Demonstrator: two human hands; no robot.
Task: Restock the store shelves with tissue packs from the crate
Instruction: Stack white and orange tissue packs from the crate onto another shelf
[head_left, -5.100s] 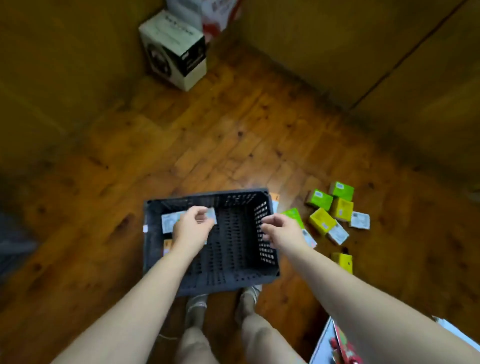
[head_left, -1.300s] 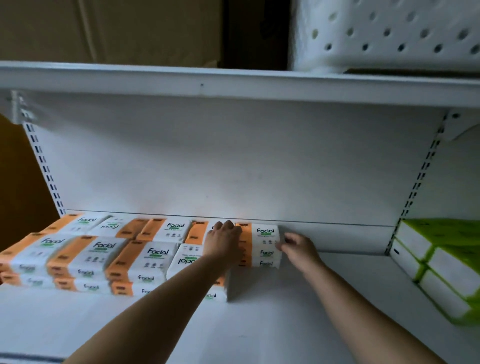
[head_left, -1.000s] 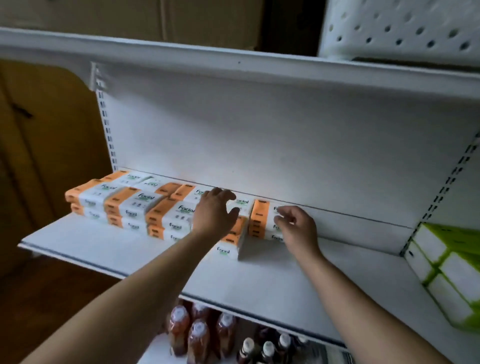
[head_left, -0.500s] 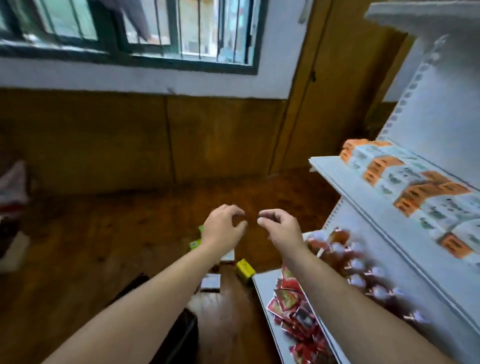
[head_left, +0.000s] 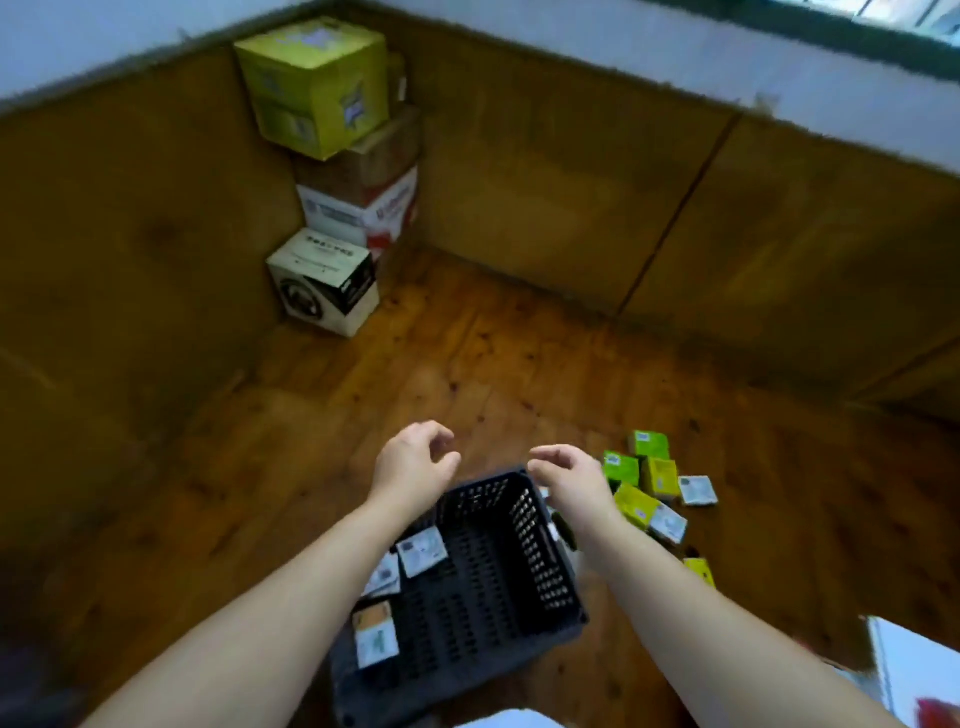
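— four in that pile of boxes (head_left: 358, 208) in the far left corner?

— four that i can see. a yellow-green box (head_left: 314, 85) sits on top, a brown carton (head_left: 382, 156) under it, and a white and red carton (head_left: 337, 213) below that. a white and black box (head_left: 324, 280) stands in front on the wooden floor (head_left: 363, 405), close to the panelled wall (head_left: 130, 234).

— and the tissue packs (head_left: 422, 551)?

— three show, all lying flat on the bottom of the dark crate (head_left: 498, 597), along its left side. two lie just beside each other toward the far end, one partly hidden by the left forearm. the orange-ended pack (head_left: 375, 635) lies nearer the person.

— what about the hands?

— the left hand (head_left: 413, 462) hangs above the floor just past the crate's far left corner. its fingers are loosely curled, the thumb is apart from them, and there is nothing in it. the right hand (head_left: 569, 480) hangs over the crate's far right corner, fingers loosely bent toward the left hand, and it holds nothing either. the two hands are near each other but apart.

— and to the right of the crate?

— several small green and yellow boxes (head_left: 644, 483) lie scattered on the floor near the crate, with small white packets (head_left: 697, 489) among them. one more yellow box (head_left: 698, 571) lies nearer the person. at the bottom right a white shelf edge (head_left: 909, 675) shows, blurred.
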